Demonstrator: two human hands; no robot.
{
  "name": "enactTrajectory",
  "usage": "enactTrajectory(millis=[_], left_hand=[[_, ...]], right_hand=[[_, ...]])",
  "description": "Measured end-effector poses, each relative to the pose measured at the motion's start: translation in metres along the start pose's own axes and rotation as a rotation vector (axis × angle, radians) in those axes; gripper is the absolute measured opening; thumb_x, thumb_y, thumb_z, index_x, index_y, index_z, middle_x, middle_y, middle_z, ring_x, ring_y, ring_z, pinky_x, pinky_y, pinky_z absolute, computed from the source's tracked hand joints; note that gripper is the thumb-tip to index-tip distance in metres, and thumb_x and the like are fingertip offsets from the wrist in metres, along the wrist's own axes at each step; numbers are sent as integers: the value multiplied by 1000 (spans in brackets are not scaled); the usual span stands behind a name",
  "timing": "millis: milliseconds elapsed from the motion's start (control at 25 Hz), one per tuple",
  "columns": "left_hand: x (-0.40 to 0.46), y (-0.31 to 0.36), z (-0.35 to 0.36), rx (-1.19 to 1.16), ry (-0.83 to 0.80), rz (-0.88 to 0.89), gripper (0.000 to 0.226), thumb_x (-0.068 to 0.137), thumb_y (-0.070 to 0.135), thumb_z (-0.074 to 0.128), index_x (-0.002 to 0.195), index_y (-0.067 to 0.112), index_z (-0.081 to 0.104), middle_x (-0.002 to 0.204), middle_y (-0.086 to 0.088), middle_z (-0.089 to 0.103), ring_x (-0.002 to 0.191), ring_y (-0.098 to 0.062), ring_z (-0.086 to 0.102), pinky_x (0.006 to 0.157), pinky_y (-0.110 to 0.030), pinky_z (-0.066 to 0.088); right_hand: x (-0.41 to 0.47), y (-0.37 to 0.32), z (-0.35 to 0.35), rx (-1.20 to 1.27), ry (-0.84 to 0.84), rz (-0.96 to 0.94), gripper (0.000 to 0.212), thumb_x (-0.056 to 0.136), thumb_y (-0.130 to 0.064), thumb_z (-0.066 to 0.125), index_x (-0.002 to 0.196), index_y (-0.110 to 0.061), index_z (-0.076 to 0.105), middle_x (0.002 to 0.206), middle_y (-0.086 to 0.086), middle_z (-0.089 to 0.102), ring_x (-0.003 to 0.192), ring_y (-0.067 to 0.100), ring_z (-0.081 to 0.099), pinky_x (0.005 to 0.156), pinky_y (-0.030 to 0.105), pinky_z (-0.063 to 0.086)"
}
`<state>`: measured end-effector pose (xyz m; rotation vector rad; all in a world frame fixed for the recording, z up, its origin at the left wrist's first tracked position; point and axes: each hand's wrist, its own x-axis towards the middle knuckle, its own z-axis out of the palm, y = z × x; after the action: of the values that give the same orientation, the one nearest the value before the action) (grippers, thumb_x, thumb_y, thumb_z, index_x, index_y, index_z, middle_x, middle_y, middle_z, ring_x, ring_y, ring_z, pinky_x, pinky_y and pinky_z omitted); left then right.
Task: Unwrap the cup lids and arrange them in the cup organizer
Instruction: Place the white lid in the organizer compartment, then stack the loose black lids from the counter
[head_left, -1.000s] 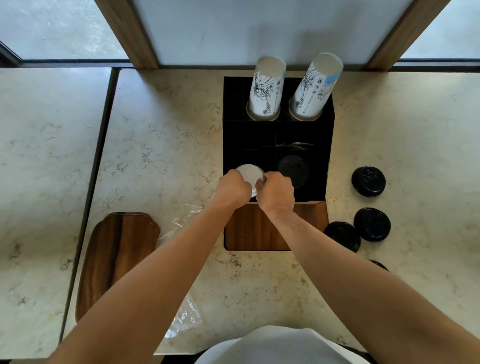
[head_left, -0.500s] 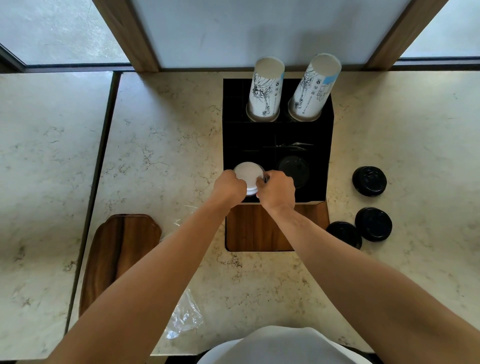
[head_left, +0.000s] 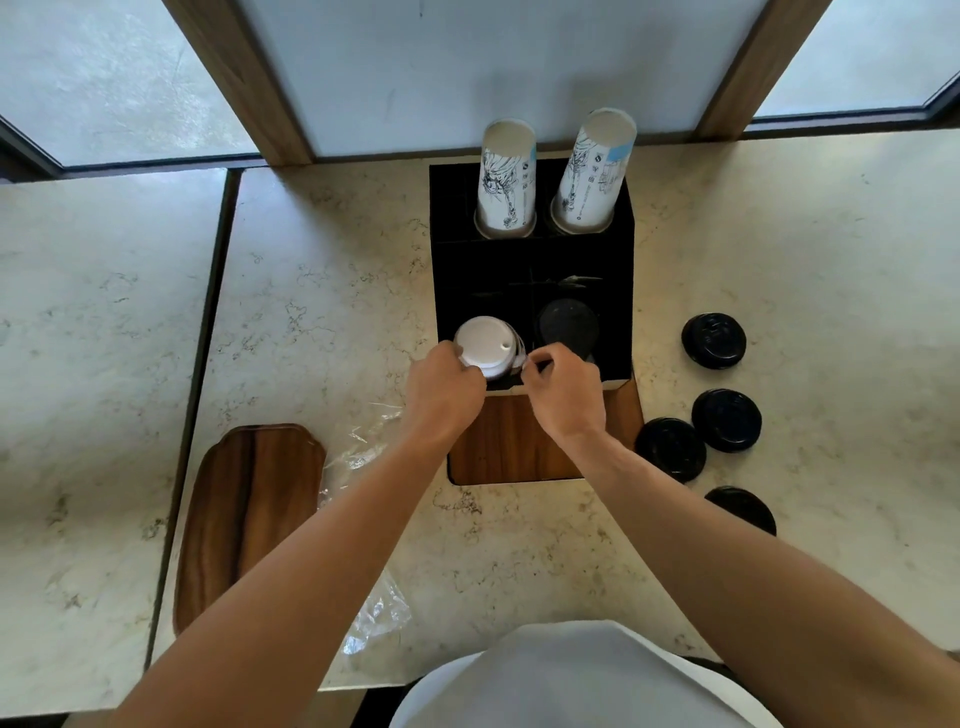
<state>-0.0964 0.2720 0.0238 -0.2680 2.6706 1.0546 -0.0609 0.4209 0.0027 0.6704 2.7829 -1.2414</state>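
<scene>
Step in hand, by my judgement: seating a stack of white lids (head_left: 485, 347) in the front-left compartment of the black cup organizer (head_left: 618, 270). The stack sits partly in that compartment, its top above the rim. The left hand (head_left: 441, 389) is closed on the stack's near-left edge. The right hand (head_left: 563, 387) is curled, fingertips pinched at the stack's right side; whether it grips lids or wrap I cannot tell. Black lids (head_left: 566, 325) occupy the adjoining compartment. Next move likely calls for settling the stack, then collecting the loose black lids (head_left: 713, 340) on the counter (head_left: 322, 291).
</scene>
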Motion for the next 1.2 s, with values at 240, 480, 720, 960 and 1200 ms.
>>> enactTrajectory(millis=[240,480,720,960,1200], left_hand=[[-42,-6,17,43,-145,71,10,91,20,54,95,26,62,84,12,59,79,-12,58,66,-30,50],[-74,3,51,-23,-274,120,18,94,20,57,108,22,69,101,5,68,89,-12,63,77,-27,50],[-105,31,108,19,-520,234,21,95,16,58,114,16,68,106,0,68,92,-12,65,81,-29,56],[-135,55,156,-43,-617,81,15,98,16,60,111,17,68,104,-2,69,96,-18,68,89,-40,60],[-160,68,178,-164,-575,-249,17,98,8,57,87,20,64,99,-9,71,88,-22,71,79,-35,63]], right_hand=[[-43,35,-31,2,16,69,22,100,-28,66,117,-14,69,106,0,72,93,11,63,83,26,53],[-83,70,-59,10,62,178,10,99,-22,65,105,-17,72,97,-3,69,92,14,66,78,23,50],[-126,133,-109,-60,265,324,17,93,-18,70,109,-13,71,107,4,64,96,18,61,80,25,44],[-141,214,-149,-224,128,412,87,78,-47,84,147,-13,45,140,13,42,129,30,41,109,39,41],[-121,243,-145,-352,-69,268,112,69,-56,86,157,-17,29,145,12,40,128,33,41,107,45,43]])
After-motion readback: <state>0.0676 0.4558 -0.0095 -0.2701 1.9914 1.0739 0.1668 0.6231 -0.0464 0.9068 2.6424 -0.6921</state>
